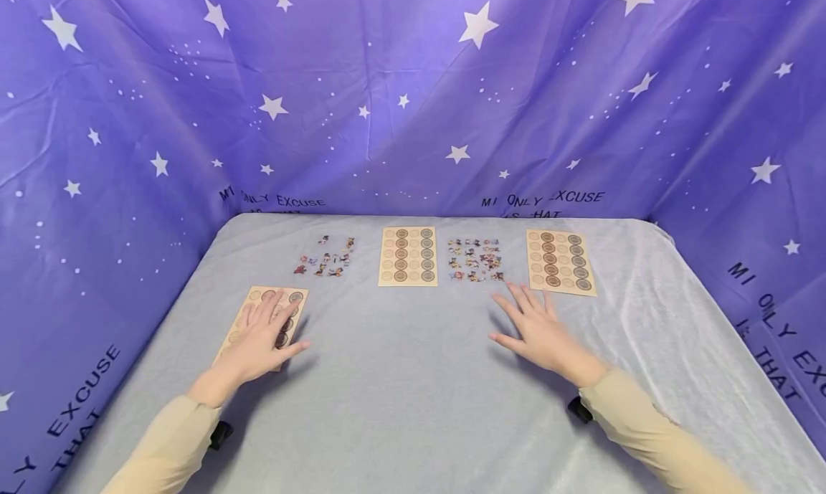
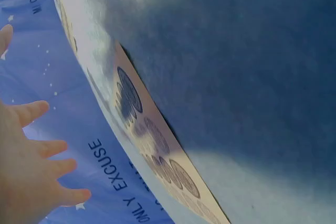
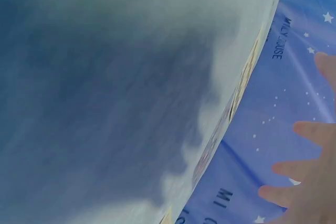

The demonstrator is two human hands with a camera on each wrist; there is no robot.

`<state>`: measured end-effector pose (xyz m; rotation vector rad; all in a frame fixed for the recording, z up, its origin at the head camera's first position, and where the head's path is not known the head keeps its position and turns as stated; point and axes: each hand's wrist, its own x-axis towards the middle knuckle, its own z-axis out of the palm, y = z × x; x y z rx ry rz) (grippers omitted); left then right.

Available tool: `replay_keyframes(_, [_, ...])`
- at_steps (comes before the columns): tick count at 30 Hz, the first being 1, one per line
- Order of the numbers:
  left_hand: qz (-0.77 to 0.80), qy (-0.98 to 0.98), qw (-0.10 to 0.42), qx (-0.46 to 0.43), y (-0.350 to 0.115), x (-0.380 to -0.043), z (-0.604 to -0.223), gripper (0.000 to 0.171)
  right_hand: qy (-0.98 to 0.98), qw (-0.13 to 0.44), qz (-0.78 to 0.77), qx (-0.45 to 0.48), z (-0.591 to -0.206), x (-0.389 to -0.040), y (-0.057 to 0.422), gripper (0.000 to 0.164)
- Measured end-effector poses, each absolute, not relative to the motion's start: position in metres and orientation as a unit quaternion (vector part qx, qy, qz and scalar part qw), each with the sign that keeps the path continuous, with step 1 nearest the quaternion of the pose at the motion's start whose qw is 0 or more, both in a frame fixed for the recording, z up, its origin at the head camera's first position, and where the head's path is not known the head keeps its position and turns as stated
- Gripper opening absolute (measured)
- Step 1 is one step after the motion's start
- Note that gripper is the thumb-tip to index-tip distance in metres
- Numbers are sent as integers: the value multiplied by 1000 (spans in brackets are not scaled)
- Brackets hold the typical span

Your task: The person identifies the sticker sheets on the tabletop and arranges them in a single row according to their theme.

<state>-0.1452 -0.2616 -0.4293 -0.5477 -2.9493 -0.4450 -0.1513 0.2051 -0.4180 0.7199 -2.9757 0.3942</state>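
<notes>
With fingers spread, my left hand (image 1: 258, 340) hovers over a tan sheet of round stickers (image 1: 298, 309) at the table's left; the left wrist view shows a gap beneath the hand. My right hand (image 1: 542, 334), its fingers also spread, is held above the cloth right of centre and has nothing in it. Just beyond its fingertips lies a clear sheet of small cartoon stickers (image 1: 474, 259). A second tan sheet (image 1: 408, 257) lies at back centre, and a third tan sheet (image 1: 561, 262) at back right. Another clear cartoon sheet (image 1: 328, 257) lies at back left.
A pale grey-blue cloth covers the table (image 1: 413, 393). Purple curtains (image 1: 387, 85) with white stars and lettering stand behind it and at both sides. A small black device (image 1: 220, 434) sits under the left sleeve and another black device (image 1: 579, 409) under the right.
</notes>
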Motion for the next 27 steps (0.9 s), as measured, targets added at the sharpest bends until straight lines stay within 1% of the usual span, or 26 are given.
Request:
replay_keyframes(6, [-132,-970,88,-183,-269,-144,-428,73,-957,33,140,252,-421,-154,188,69])
replay_keyframes(12, [-162,-968,83,-171,-275,-145,-429,70,-947,46,154,279,-424,-157,169,67])
replay_keyframes(18, [-185,-966,82,-164,-284,-144,-431,62,-936,47,179,300,-428,-158,150,66])
replay_keyframes(24, [-223,-958,108,-147,-292,-145,-430,53,-926,44,182,328,-429,-158,129,64])
replay_keyframes(27, [-232,-954,123,-145,-297,-145,-431,47,-920,33,184,343,-428,-158,117,61])
